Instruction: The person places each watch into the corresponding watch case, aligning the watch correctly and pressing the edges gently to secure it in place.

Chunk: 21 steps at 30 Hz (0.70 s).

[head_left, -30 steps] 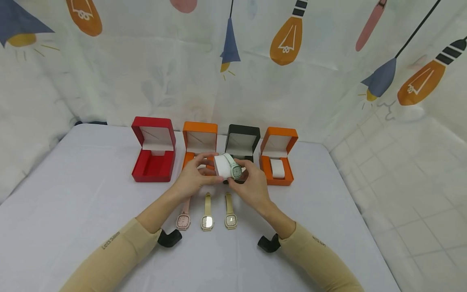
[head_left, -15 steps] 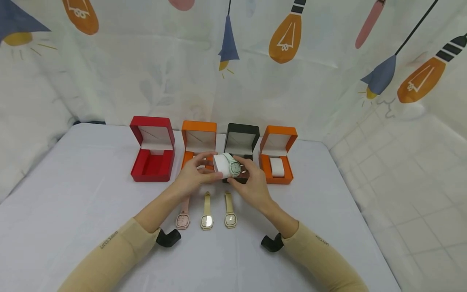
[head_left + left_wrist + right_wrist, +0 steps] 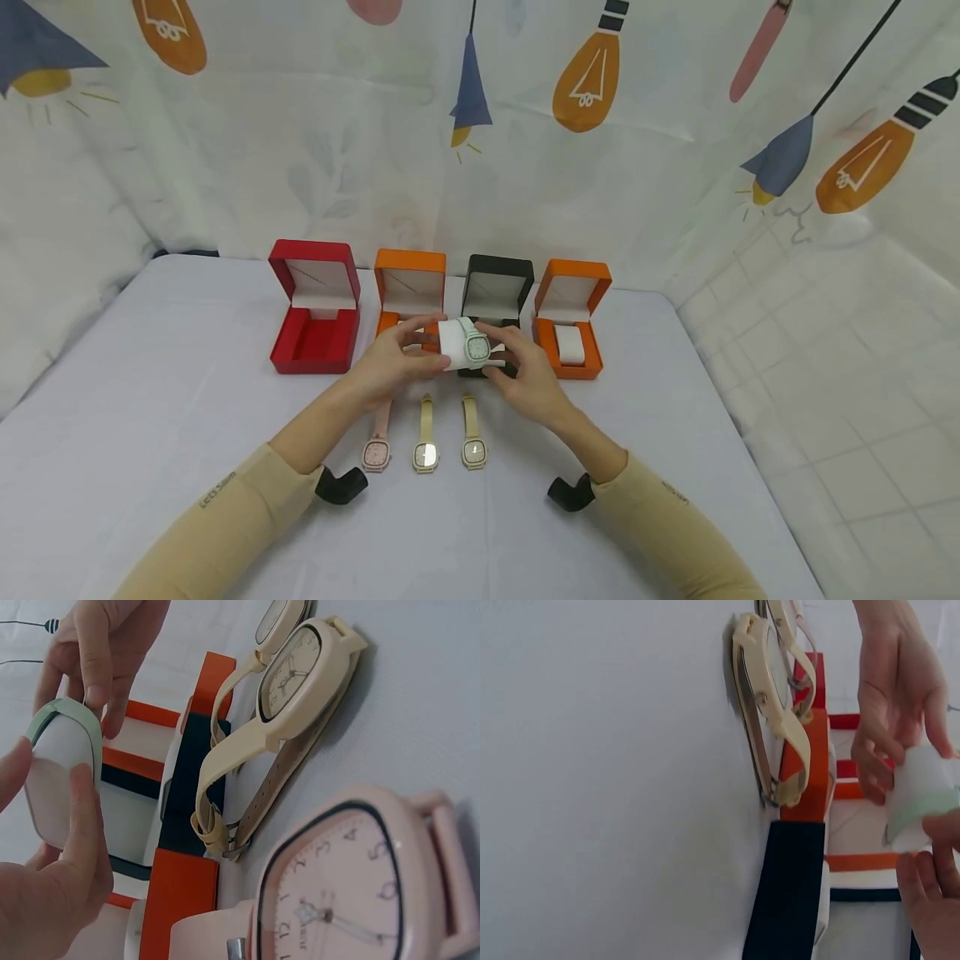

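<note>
In the head view my left hand grips a white watch cushion by its left end, thumb below and fingers above. A pale green watch is wrapped around the cushion's right part, its face towards me. My right hand pinches the watch from the right, index finger at its top and thumb near a pale strap end that sticks out. In the left wrist view the green strap loops over the cushion. Both hands hold these above the table, in front of a black box.
Open boxes stand along the back: a red one, an orange one, the black one and another orange box with a white cushion. Before me lie a pink watch, a gold-toned watch and a cream watch.
The green watch and cushion have turned so the face stands straighter. My right hand and forearm have shifted slightly right, and a strap end now shows beside the thumb.
</note>
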Motion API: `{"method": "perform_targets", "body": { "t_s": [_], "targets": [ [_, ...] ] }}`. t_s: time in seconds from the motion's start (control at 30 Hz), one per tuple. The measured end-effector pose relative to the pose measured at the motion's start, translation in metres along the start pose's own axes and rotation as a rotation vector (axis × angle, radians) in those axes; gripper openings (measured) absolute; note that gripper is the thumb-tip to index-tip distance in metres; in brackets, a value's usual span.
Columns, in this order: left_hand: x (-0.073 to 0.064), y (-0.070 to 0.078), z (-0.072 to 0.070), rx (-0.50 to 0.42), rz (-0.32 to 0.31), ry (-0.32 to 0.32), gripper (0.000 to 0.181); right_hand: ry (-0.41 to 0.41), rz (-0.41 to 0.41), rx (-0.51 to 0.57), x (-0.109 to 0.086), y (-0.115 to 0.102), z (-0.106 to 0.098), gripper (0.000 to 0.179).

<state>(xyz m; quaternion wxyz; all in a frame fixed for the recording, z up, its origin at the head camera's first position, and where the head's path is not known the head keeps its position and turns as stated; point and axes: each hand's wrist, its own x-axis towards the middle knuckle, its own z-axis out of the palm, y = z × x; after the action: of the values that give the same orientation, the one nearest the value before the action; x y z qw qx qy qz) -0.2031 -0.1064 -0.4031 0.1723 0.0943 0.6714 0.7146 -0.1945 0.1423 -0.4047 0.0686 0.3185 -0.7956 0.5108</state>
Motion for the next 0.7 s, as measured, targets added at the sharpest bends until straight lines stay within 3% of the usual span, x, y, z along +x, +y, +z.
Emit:
{"method": "perform_targets", "body": {
  "t_s": [0.27, 0.5, 0.7],
  "targets": [
    [-0.003, 0.002, -0.002, 0.016, -0.017, -0.05, 0.073, -0.127, 0.072, 0.224, 0.0, 0.007, -0.014, 0.056],
    [-0.004, 0.003, -0.003, 0.055, -0.005, -0.097, 0.074, -0.212, 0.174, 0.439, 0.002, 0.011, -0.021, 0.066],
    [-0.006, 0.004, -0.003, 0.092, 0.019, -0.147, 0.075, -0.255, 0.223, 0.509, 0.003, 0.014, -0.023, 0.071]
  ]
}}
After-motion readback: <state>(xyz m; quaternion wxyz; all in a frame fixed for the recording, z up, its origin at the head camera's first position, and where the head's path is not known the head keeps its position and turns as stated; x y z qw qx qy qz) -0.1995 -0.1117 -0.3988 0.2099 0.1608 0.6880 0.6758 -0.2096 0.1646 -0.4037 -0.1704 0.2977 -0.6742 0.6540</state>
